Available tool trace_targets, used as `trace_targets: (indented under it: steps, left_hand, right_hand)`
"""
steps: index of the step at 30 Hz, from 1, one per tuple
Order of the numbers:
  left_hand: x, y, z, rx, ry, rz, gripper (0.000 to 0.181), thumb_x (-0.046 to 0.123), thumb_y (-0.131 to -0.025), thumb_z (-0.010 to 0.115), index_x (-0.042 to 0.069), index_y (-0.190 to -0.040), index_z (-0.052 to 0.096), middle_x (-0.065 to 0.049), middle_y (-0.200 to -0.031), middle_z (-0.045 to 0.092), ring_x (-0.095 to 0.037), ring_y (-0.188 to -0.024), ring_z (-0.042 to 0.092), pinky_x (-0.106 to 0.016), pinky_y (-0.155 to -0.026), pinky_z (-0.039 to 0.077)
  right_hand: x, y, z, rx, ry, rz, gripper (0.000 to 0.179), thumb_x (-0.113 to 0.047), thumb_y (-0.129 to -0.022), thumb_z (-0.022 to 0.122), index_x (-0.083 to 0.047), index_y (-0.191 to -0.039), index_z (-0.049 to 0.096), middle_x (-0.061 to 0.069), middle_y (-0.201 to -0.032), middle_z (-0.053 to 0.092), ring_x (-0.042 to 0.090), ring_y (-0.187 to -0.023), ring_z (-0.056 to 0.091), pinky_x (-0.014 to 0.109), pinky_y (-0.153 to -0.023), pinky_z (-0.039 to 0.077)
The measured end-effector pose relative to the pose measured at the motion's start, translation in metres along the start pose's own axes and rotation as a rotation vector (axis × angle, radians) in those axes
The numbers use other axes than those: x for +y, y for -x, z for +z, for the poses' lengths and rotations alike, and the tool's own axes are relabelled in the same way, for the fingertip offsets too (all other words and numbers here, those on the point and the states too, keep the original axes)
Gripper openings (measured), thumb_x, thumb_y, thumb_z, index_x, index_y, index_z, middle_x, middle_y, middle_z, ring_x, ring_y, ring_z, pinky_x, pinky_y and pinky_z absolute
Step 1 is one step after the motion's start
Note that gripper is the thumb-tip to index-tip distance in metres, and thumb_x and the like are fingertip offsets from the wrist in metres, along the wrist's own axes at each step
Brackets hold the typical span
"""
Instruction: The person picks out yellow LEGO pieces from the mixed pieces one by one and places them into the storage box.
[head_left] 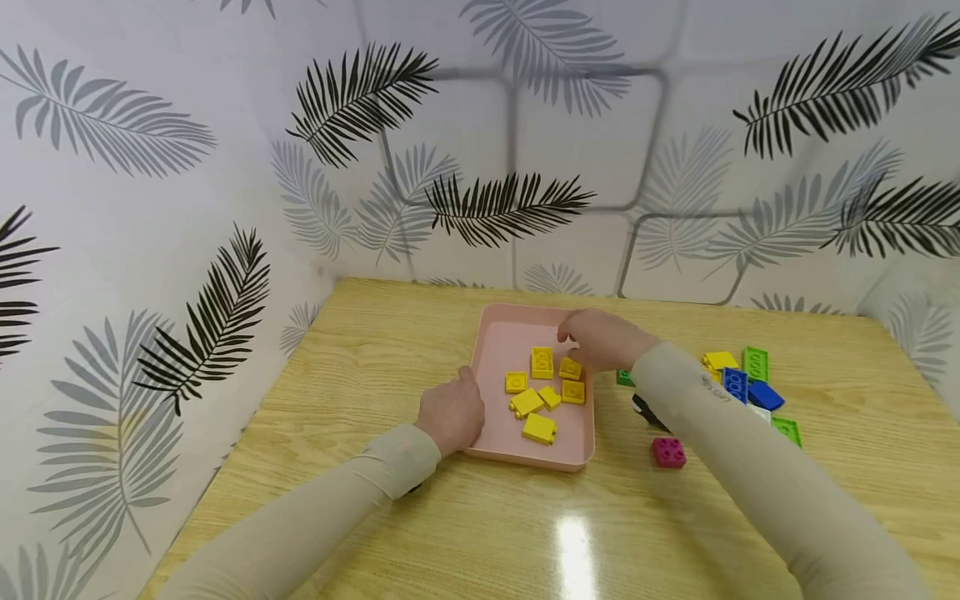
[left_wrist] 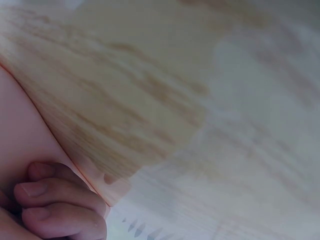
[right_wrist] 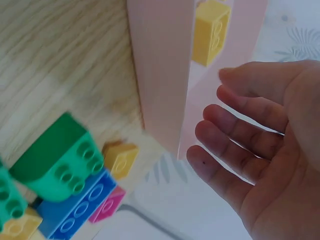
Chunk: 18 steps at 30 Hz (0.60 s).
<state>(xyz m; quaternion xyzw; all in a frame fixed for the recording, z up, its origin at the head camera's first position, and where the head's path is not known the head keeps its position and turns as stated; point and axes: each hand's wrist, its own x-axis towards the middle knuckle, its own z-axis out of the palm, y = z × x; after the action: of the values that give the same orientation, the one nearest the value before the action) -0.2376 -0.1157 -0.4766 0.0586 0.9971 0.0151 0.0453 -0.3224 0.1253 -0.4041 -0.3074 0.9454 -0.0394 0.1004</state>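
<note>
A pink tray (head_left: 498, 437) rests on the wooden table with several yellow toy building bricks (head_left: 539, 428) scattered inside it. At its left side, my left hand (head_left: 452, 411) grips the wall, thumb up at the rim; the left wrist view shows the curled fingers (left_wrist: 65, 200) against the pink plastic. Over the tray's far right edge is my right hand (head_left: 609, 340). Its fingers are relaxed and slightly bent, and nothing lies between them in the right wrist view. One yellow brick (right_wrist: 211, 32) stands inside the tray close to that thumb.
To the right of the tray lies a loose group of bricks, among them a blue brick (head_left: 735, 384), a light green brick (head_left: 756, 364) and a yellow brick (head_left: 720, 360). A magenta brick (head_left: 668, 452) sits nearer. My right forearm partly covers this group. A patterned wall covering (head_left: 480, 275) rises behind the table.
</note>
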Motion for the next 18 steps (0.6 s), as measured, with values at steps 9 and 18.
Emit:
trace_targets:
  steps: [9,18]
  left_hand:
    - [0.000,-0.001,-0.002,-0.029,0.007,-0.015,0.054,0.027,-0.104,0.048,-0.008,-0.144,0.038,-0.010,-0.075,0.066,-0.019,-0.057,0.062,-0.041,-0.060,0.056]
    - [0.000,-0.002,0.001,-0.042,-0.006,-0.015,0.055,0.029,-0.105,0.049,-0.007,-0.145,0.038,-0.010,-0.073,0.065,-0.017,-0.054,0.060,-0.040,-0.058,0.056]
  right_hand:
    - [0.025,0.018,-0.007,0.114,-0.037,0.027,0.026,-0.013,-0.096,0.066,-0.002,-0.120,0.070,0.012,-0.114,0.068,0.028,-0.101,0.064,0.046,-0.092,0.053]
    - [0.045,0.022,-0.007,0.110,-0.028,0.052,0.027,-0.010,-0.095,0.067,-0.002,-0.120,0.070,0.014,-0.112,0.068,0.028,-0.099,0.065,0.046,-0.090,0.054]
